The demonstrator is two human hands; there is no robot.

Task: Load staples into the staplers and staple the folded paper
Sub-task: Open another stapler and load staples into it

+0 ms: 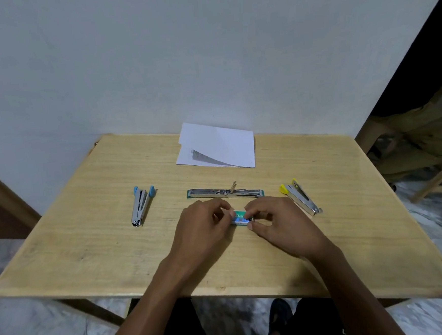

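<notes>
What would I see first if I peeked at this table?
Two hands, the left hand and the right hand, meet at the table's middle, pinching a small green staple box. Behind them lies a green stapler opened out flat, with a blue stapler to the left and a yellow stapler to the right. White folded paper sits at the far edge.

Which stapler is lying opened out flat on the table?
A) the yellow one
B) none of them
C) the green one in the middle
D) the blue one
C: the green stapler lies opened out in one long flat line just beyond the hands, while the blue stapler and the yellow stapler are only opened in a narrow V.
</notes>
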